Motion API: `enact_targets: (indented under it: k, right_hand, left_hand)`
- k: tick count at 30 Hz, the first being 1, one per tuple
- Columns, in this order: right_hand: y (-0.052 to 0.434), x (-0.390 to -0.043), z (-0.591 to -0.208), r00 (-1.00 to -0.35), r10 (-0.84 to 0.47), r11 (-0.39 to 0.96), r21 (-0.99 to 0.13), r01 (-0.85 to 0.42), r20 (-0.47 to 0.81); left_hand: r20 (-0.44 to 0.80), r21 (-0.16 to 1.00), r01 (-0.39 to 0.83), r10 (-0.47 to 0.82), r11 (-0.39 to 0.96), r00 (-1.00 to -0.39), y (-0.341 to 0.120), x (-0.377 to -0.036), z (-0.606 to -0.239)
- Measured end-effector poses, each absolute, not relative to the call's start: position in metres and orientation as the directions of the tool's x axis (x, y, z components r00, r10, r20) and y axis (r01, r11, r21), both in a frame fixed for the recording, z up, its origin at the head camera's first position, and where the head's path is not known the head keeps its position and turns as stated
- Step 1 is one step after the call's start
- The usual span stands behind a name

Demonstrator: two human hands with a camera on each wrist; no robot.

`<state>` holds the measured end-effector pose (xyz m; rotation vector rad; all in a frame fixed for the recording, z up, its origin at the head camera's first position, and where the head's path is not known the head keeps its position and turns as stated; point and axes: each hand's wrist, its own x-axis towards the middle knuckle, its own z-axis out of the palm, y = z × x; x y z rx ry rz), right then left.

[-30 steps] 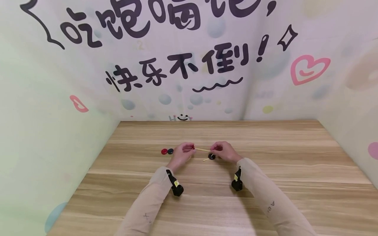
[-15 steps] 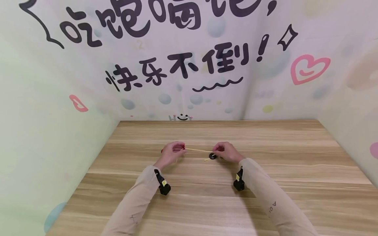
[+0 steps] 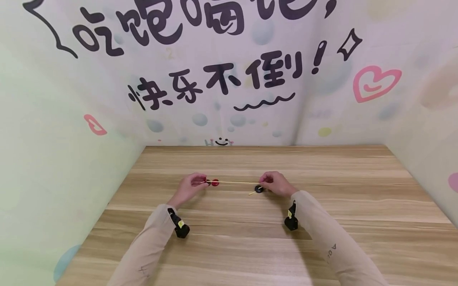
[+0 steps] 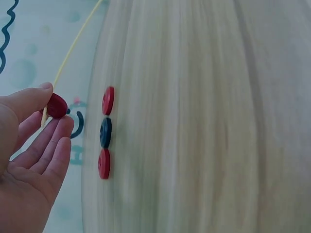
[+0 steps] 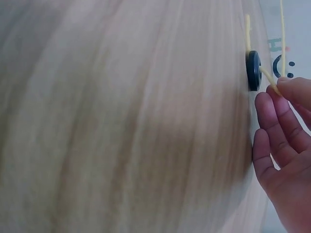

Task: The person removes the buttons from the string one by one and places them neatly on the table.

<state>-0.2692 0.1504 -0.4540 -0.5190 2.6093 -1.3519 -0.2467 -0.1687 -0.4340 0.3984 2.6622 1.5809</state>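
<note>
On the head camera I see the left hand (image 3: 189,186) and right hand (image 3: 278,184) apart, thin yellow cord (image 3: 236,182) taut between them above the wood-grained surface (image 3: 229,226). My left wrist feed shows that hand pinching cord and a round red disc (image 4: 58,105); my right, the other pinching cord beside a threaded round dark disc (image 5: 253,71).
</note>
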Motion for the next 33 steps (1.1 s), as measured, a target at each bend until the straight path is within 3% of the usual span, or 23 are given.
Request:
enact_targets:
  k: [9, 21, 33]
  right_hand:
    - [0.153, -0.271, -0.453, -0.930, -0.367, 0.544, -0.808, -0.225, 0.011]
    - [0.155, -0.271, -0.451, -0.930, -0.367, 0.558, -0.796, -0.234, 0.016]
    - [0.153, -0.273, -0.454, -0.933, -0.360, 0.565, -0.793, -0.227, 0.011]
  left_hand:
    - [0.075, 0.857, 0.187, 0.242, 0.481, -0.967, -0.187, -0.243, -0.436]
    - [0.016, 0.795, 0.104, 0.151, 0.598, -0.988, -0.203, -0.250, -0.440]
    - [0.122, 0.704, 0.184, 0.138, 0.686, -0.983, -0.212, -0.265, -0.451]
